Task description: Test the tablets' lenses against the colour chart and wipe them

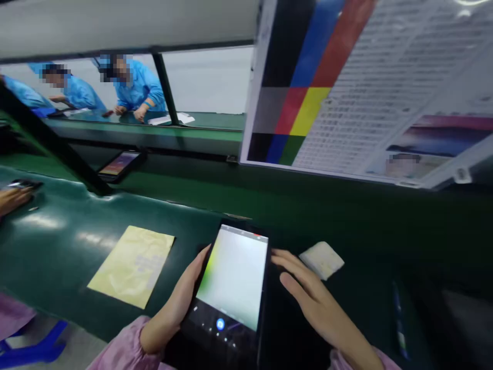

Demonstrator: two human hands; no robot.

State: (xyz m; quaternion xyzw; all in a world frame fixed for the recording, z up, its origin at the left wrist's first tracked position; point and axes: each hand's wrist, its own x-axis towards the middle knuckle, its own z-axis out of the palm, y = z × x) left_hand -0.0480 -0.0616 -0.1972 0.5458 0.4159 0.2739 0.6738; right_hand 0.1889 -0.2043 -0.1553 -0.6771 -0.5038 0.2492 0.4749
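Observation:
A black tablet (235,277) with its screen lit is tilted up in front of me. Its screen is mostly white, with a yellow-green tint at the left edge and a dark strip of icons below. My left hand (188,290) grips the tablet's left side, its fingers partly hidden behind it. At the upper right edge is my right hand (308,293), fingers stretched out and thumb apart, the fingertips at or very near the edge. Just beyond those fingers lies a folded white cloth or pad (322,260). A yellow paper sheet (133,264) rests on the bench left of the tablet.
A board with colour blocks and print (346,92) hangs at upper right. Another tablet (120,164) lies on the ledge behind a dark slanted post (57,149). A pen (399,318) is at right. Co-workers in blue sit opposite; a neighbour's hand (15,199) shows at left.

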